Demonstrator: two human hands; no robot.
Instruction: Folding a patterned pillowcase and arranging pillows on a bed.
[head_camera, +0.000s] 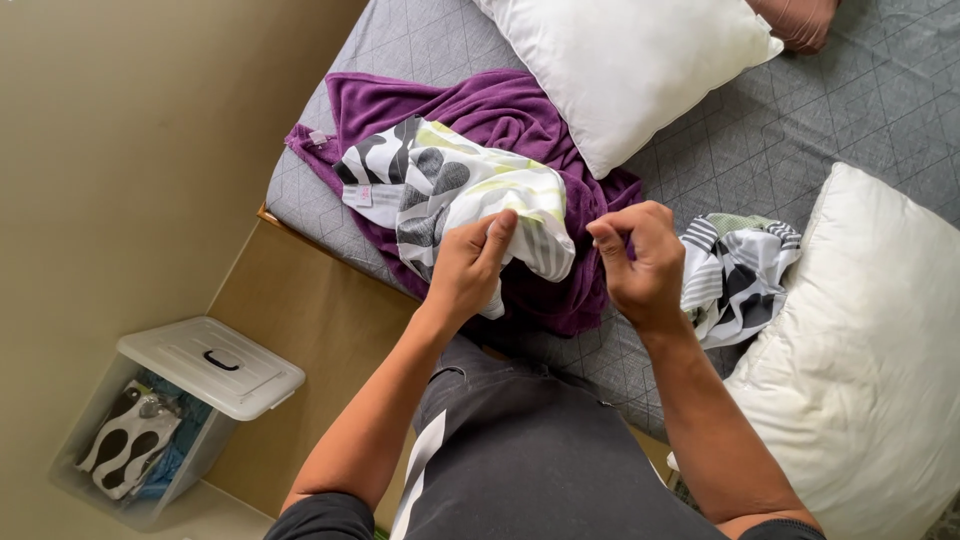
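Observation:
A white pillowcase (440, 185) with black, grey and yellow-green patches lies bunched on a purple towel (500, 115) at the near edge of the bed. My left hand (468, 268) pinches a fold of this pillowcase near its lower edge. My right hand (640, 258) is curled just to the right of it, fingers drawn together; whether it grips any fabric I cannot tell. A second crumpled patterned cloth (735, 275) lies right beside my right hand.
The bed has a grey quilted sheet (800, 120). A white pillow (620, 60) lies at the top, another white pillow (870, 350) at the right. On the floor at lower left stands a clear plastic box (150, 440) with a white lid, holding patterned cloth.

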